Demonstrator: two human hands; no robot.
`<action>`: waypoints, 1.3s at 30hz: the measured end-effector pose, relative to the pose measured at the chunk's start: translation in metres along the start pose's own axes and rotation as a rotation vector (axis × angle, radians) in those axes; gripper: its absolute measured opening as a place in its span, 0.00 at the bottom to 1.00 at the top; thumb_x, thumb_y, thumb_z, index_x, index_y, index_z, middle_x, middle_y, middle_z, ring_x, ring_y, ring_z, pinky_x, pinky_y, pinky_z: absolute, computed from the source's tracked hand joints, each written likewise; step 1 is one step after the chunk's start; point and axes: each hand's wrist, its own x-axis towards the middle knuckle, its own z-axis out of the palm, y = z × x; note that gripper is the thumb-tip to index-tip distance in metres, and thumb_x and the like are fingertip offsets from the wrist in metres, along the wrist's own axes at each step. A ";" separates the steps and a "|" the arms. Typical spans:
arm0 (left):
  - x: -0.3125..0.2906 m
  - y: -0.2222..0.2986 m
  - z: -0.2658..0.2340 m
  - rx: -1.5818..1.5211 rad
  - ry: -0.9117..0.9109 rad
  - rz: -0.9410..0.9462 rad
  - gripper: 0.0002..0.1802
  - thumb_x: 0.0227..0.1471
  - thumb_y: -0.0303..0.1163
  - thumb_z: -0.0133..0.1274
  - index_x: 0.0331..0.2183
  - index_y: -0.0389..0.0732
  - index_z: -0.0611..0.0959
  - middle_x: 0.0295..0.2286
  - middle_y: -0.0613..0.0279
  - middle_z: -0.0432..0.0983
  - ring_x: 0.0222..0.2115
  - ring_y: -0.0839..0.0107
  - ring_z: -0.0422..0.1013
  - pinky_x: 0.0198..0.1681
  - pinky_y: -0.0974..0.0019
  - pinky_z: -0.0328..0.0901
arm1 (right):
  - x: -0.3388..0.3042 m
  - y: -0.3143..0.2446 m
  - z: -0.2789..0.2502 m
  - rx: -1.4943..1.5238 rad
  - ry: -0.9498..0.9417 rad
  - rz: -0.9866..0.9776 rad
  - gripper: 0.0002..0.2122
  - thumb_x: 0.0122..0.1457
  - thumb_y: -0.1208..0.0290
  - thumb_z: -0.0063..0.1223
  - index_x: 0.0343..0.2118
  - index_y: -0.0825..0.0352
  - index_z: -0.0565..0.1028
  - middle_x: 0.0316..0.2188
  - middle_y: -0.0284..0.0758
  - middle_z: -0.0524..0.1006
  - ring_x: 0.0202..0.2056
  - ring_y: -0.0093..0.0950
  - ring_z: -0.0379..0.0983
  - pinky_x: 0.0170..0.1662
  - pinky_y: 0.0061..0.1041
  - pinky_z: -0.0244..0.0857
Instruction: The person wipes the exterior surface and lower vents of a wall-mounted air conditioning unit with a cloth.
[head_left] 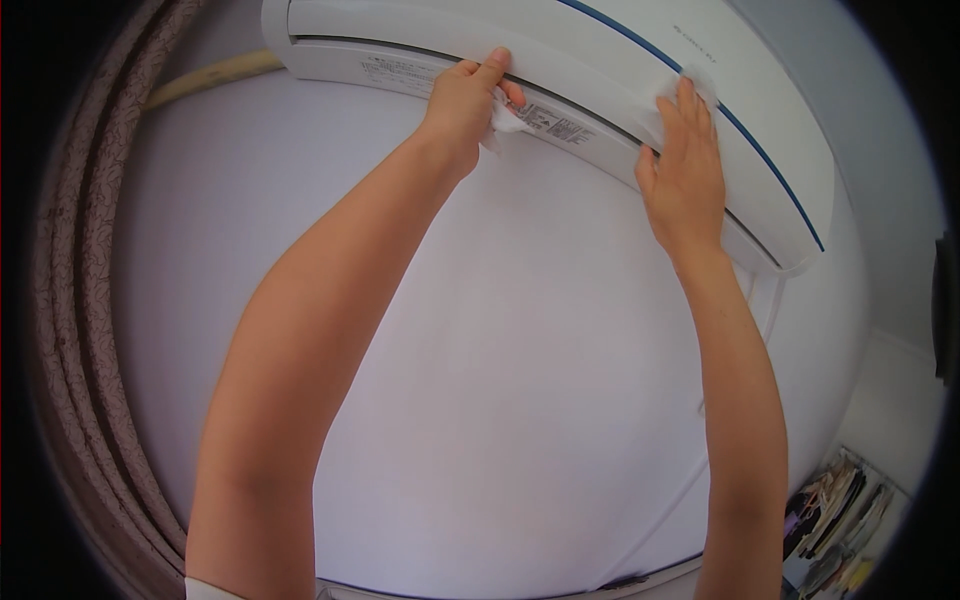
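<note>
A long white wall-mounted air conditioner [430, 30] with a blue stripe spans the top of the view. At its lower front edge, my left hand [463, 108] is closed round a crumpled white wipe [508, 117], whose end hangs below the fingers. The left thumb rests on the front panel near the dark slot. Farther right, my right hand [688, 170] lies with outstretched fingers on the panel, pressing a second thin white wipe [705, 84] flat against it by the blue stripe. Part of that wipe is hidden under the fingers.
Patterned curtains [90, 300] hang at the left. A pale wrapped pipe [215, 77] runs from the unit's left end toward them. Behind my arms is a plain white wall [500, 380]. Clothes on a rack [840, 515] show at the lower right.
</note>
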 end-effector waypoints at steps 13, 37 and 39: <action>0.005 0.002 -0.014 0.036 -0.033 -0.038 0.16 0.55 0.44 0.47 0.23 0.44 0.70 0.15 0.71 0.64 0.20 0.78 0.61 0.23 0.72 0.55 | 0.063 -0.070 0.034 -0.011 -0.006 -0.339 0.25 0.54 0.68 0.45 0.57 0.63 0.59 0.59 0.33 0.57 0.57 0.29 0.55 0.62 0.33 0.42; 0.006 0.000 -0.009 0.091 -0.006 -0.039 0.19 0.54 0.51 0.48 0.23 0.48 0.67 0.14 0.74 0.60 0.21 0.79 0.58 0.26 0.72 0.50 | 0.008 0.070 0.002 0.019 -0.002 0.178 0.24 0.63 0.57 0.34 0.56 0.70 0.58 0.60 0.42 0.54 0.62 0.35 0.45 0.62 0.39 0.37; 0.004 0.000 0.001 0.070 -0.001 -0.039 0.19 0.53 0.51 0.48 0.22 0.49 0.66 0.14 0.74 0.59 0.20 0.79 0.57 0.26 0.72 0.50 | 0.039 0.056 0.014 0.083 0.024 -0.048 0.25 0.62 0.54 0.33 0.55 0.70 0.60 0.59 0.41 0.55 0.61 0.35 0.46 0.62 0.40 0.38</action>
